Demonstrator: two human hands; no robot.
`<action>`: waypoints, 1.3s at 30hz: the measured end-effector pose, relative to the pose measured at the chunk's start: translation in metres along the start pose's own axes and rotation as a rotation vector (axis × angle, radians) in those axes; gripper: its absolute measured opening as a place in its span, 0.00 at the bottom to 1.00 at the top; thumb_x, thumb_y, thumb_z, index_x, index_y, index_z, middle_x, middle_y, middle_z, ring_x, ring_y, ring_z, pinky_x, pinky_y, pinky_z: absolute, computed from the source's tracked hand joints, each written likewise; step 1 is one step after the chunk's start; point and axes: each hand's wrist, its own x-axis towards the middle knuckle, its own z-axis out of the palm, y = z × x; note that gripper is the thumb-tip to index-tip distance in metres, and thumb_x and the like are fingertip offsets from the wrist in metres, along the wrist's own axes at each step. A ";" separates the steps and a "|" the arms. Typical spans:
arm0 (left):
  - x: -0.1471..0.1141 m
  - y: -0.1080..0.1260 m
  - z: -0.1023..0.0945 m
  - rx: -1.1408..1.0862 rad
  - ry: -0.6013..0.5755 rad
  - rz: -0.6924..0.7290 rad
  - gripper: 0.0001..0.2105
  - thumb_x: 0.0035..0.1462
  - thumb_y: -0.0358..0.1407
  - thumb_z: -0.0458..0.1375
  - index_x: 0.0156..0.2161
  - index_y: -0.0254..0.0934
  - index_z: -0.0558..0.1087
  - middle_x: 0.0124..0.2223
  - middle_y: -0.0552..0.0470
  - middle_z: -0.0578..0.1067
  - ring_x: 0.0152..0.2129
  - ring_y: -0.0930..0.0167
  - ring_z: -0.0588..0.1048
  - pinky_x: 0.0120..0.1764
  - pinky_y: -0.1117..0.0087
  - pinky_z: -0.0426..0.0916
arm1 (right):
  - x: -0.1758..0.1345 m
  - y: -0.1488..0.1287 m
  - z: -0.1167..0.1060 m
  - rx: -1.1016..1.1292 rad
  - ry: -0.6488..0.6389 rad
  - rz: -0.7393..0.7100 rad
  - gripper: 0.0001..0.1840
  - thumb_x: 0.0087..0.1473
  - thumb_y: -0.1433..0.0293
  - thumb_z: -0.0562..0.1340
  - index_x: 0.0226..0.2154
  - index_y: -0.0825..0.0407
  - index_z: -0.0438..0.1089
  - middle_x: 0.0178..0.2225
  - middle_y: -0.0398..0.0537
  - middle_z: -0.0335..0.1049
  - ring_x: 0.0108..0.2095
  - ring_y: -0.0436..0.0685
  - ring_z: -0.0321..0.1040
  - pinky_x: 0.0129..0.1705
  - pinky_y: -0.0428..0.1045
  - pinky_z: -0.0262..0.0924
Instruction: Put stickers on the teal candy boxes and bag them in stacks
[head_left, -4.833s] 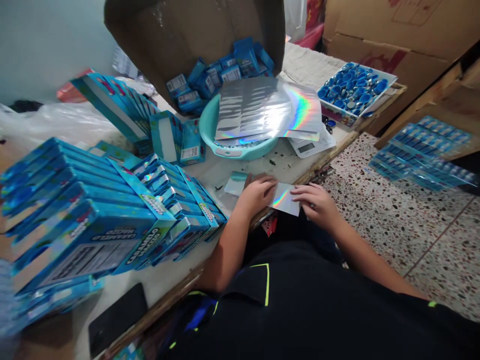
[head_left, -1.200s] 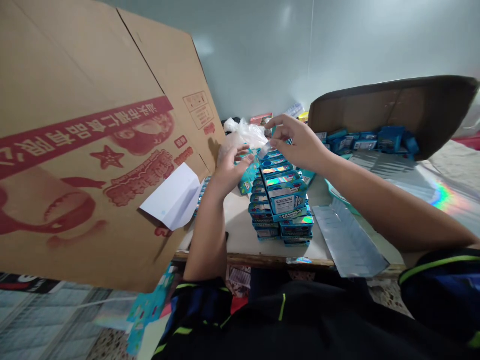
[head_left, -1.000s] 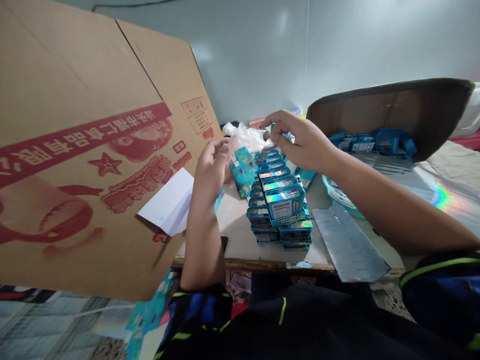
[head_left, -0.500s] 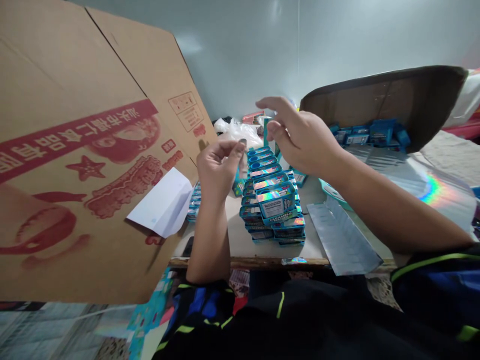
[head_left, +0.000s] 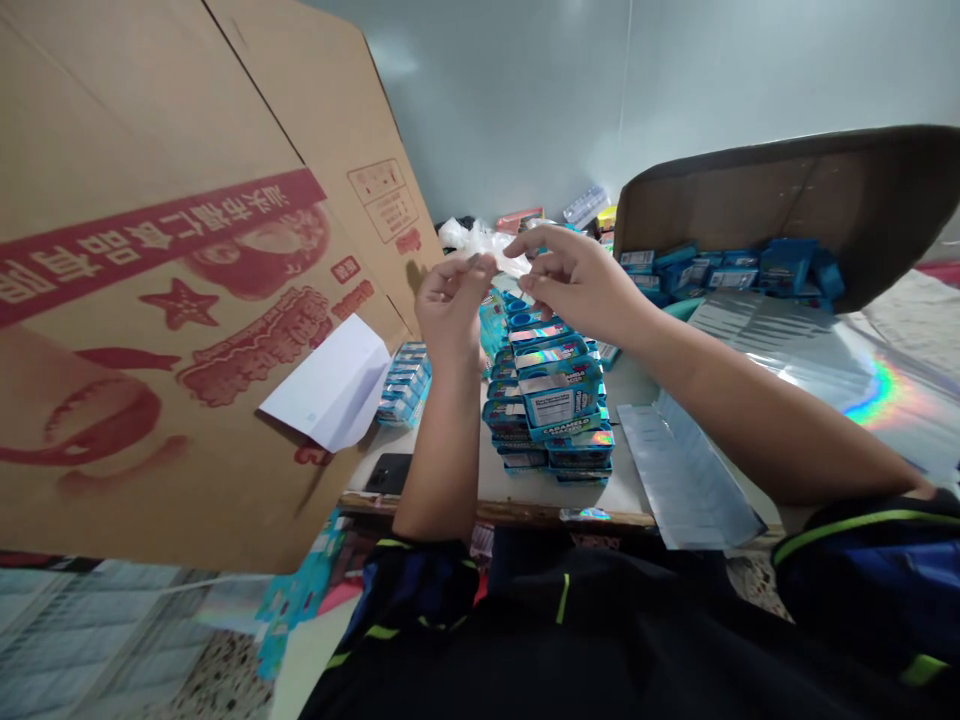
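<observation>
My left hand is raised at the far end of a stack of blue caramel boxes. Its thumb and index finger are pressed together in a pinch; what they hold, if anything, is too small to make out. My right hand hovers just to the right, over the back of the stack, its index finger and thumb apart with a gap between them. The two hands' fingertips are close but not touching. Below my left fingers stands a light-blue printed packet, partly hidden.
A large cardboard box rises at left, with a folded white paper against it. A phone and more boxes lie beside it. At right are a silver tray and an open carton holding blue boxes.
My right hand has come lower and closer to my left, its thumb and index finger now facing the left fingertips. My left hand has risen slightly. The view has shifted a little.
</observation>
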 end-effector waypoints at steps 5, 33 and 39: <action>0.000 -0.017 -0.008 -0.011 0.062 -0.072 0.19 0.54 0.41 0.68 0.31 0.42 0.58 0.31 0.58 0.76 0.27 0.75 0.77 0.33 0.73 0.73 | 0.005 0.009 -0.005 -0.007 -0.047 0.030 0.15 0.61 0.74 0.60 0.49 0.45 0.61 0.21 0.34 0.55 0.22 0.50 0.52 0.27 0.49 0.49; -0.027 -0.034 -0.030 0.481 -0.035 0.125 0.13 0.56 0.42 0.64 0.29 0.41 0.65 0.28 0.56 0.69 0.27 0.71 0.70 0.33 0.72 0.65 | 0.039 0.033 -0.002 -0.340 -0.247 0.342 0.16 0.47 0.80 0.65 0.38 0.50 0.66 0.22 0.37 0.64 0.22 0.51 0.59 0.25 0.49 0.49; -0.023 -0.051 -0.029 0.326 -0.060 -0.055 0.15 0.52 0.46 0.65 0.31 0.41 0.64 0.27 0.58 0.68 0.26 0.72 0.71 0.32 0.72 0.64 | 0.035 0.036 -0.001 -0.384 -0.269 0.297 0.15 0.48 0.79 0.65 0.38 0.49 0.65 0.21 0.37 0.63 0.22 0.51 0.58 0.26 0.49 0.47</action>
